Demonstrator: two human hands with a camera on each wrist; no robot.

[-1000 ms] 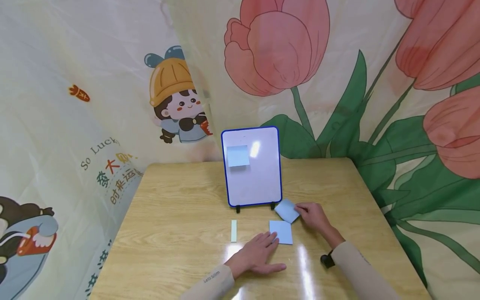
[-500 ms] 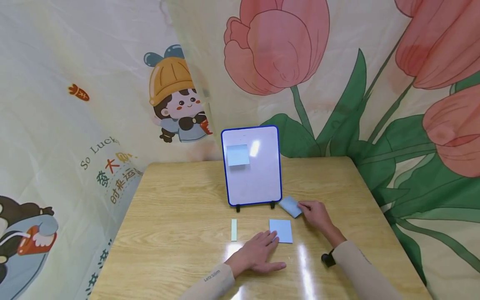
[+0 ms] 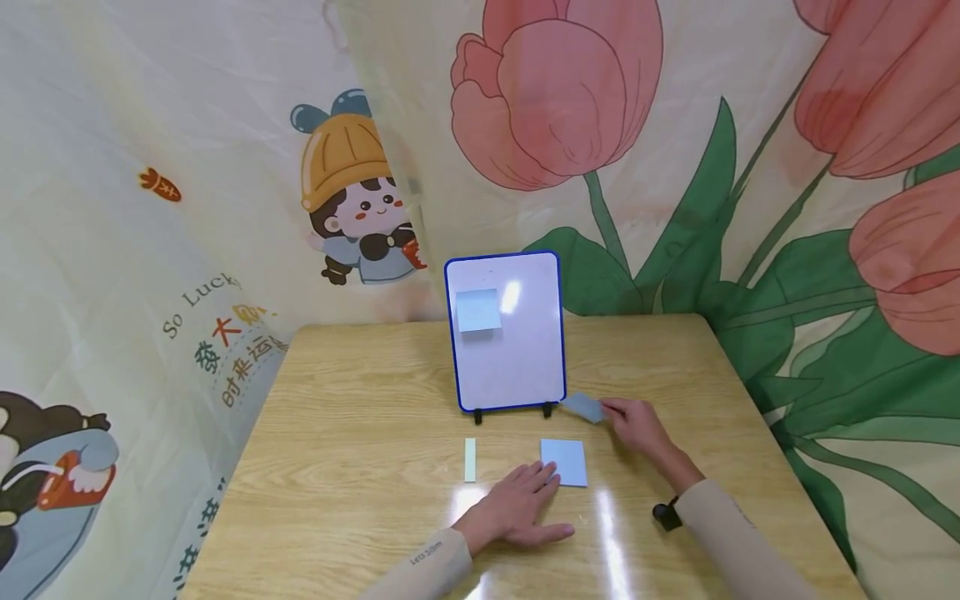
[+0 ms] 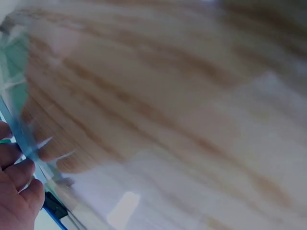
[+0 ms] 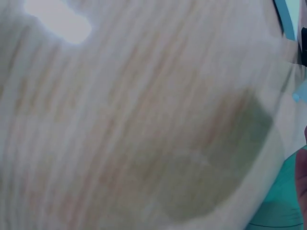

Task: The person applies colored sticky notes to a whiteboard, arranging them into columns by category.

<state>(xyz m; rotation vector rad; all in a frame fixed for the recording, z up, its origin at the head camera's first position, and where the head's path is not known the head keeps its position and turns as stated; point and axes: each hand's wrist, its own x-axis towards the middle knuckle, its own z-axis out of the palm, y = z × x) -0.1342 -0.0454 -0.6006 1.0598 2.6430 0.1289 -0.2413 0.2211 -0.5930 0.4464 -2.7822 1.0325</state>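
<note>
Presently, the right hand [image 3: 637, 427] pinches a blue note [image 3: 583, 407] by its right end, just beside the lower right corner of the whiteboard [image 3: 510, 362]. The left hand [image 3: 513, 504] lies flat, fingers straight, reaching over the left edge of a square blue sheet [image 3: 566, 463]; a pale green strip [image 3: 470, 460] lies left of that sheet, and a light-blue note [image 3: 478, 310] sits upper left on the whiteboard.
</note>
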